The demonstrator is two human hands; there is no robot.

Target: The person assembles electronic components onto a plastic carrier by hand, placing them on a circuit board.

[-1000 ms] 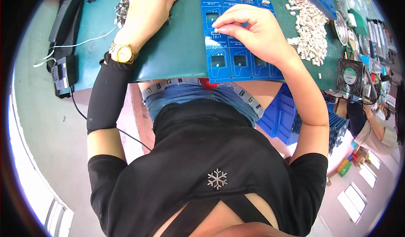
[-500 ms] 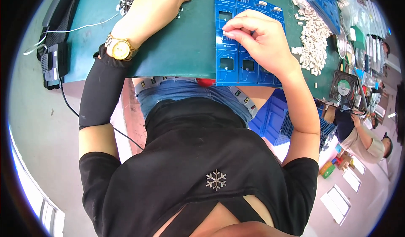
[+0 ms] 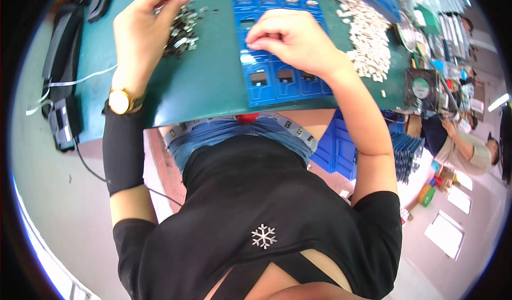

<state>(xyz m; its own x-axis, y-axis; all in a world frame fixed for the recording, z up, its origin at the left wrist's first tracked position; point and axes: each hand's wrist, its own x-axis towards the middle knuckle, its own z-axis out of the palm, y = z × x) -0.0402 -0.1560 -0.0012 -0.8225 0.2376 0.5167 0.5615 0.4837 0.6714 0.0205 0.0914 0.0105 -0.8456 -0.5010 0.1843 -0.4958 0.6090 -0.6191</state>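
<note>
I'm likely fitting parts, right hand (image 3: 293, 38) pinched at blue board (image 3: 271, 89) near desk's (image 3: 213, 70) front edge, left hand (image 3: 140, 33) unclear, next needing careful alignment.

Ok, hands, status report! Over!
Left hand at heap of small black-and-silver parts. Right hand over flat blue circuit board, hiding part of it. Small white pieces piled right of it.

Green tabletop (image 3: 213, 70) lies open between the dark parts pile (image 3: 185, 37) and the blue board (image 3: 272, 66); the left hand (image 3: 141, 30) blocks the pile's left side, the right hand (image 3: 296, 39) the board's middle, white connectors (image 3: 369, 49) the way right of it
</note>
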